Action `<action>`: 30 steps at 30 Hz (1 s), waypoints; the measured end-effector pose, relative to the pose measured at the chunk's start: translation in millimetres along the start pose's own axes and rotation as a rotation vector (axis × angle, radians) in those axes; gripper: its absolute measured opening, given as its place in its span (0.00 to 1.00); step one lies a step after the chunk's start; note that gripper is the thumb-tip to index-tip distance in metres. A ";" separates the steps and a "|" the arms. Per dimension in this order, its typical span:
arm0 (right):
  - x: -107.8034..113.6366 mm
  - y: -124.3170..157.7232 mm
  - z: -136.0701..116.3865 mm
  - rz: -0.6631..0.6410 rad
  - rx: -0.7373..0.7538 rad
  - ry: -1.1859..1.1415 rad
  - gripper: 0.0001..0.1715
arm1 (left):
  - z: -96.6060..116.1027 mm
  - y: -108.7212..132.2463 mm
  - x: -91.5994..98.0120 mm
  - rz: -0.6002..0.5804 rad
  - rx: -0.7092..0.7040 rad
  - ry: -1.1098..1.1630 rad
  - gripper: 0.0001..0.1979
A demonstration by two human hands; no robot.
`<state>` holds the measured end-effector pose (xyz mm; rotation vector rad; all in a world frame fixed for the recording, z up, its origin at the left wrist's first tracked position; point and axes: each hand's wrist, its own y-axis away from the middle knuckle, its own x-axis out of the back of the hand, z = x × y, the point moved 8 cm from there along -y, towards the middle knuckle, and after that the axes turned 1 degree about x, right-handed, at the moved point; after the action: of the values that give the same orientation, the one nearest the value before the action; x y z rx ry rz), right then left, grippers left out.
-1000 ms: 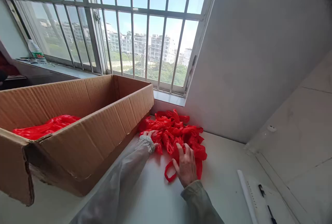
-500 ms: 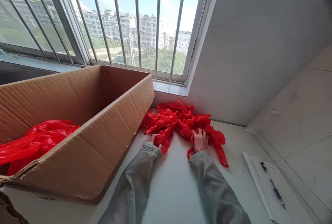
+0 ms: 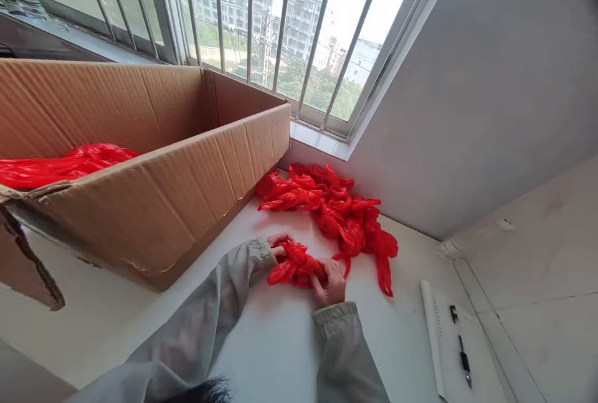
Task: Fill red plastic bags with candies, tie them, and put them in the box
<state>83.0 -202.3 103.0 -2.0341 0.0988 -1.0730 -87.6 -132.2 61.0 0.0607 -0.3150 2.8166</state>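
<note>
Between my two hands is a knotted red plastic bag (image 3: 296,265), bunched up just above the white tabletop. My left hand (image 3: 279,245) grips its left side, with the fingers partly hidden behind the plastic. The right side is pinched by my right hand (image 3: 331,281), thumb toward me. Just beyond lies a pile of similar knotted red plastic bags (image 3: 339,210) against the wall. To the left stands an open cardboard box (image 3: 187,197) with more red plastic (image 3: 88,163) inside.
A barred window (image 3: 280,35) is behind the box. On the right of the white table (image 3: 275,347) lie a notebook or pad with a rolled edge (image 3: 432,334), a black pen (image 3: 464,359) and its cap (image 3: 453,314). A torn box flap (image 3: 28,266) hangs at the left.
My hands have come back from the pile toward me and closer together, now with one red bag between them. The camera view has shifted and tilted.
</note>
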 end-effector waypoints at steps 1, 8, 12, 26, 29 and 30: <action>2.0 3.3 2.2 0.019 -0.004 -0.001 0.10 | 6.9 4.9 2.4 0.015 -0.041 -0.047 0.17; 9.5 8.4 1.7 0.106 -0.013 -0.019 0.12 | 65.3 39.7 -1.1 0.178 -0.353 -0.525 0.28; 11.2 7.5 -5.3 0.073 0.005 -0.019 0.19 | 71.7 45.6 -30.8 0.143 -0.478 -0.703 0.16; 10.2 9.9 -10.4 0.143 -0.016 0.100 0.07 | 65.4 49.8 -38.5 0.160 -0.615 -0.920 0.23; 8.8 9.0 -8.8 0.140 0.005 0.081 0.07 | 66.3 52.7 -42.3 0.173 -0.611 -0.955 0.19; 8.1 8.6 -8.1 0.134 0.014 0.075 0.07 | 66.5 53.4 -43.7 0.178 -0.611 -0.963 0.17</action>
<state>84.7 -216.4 104.9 -1.9459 0.2622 -1.0627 -61.7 -209.6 111.3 1.2908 -1.4024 2.4935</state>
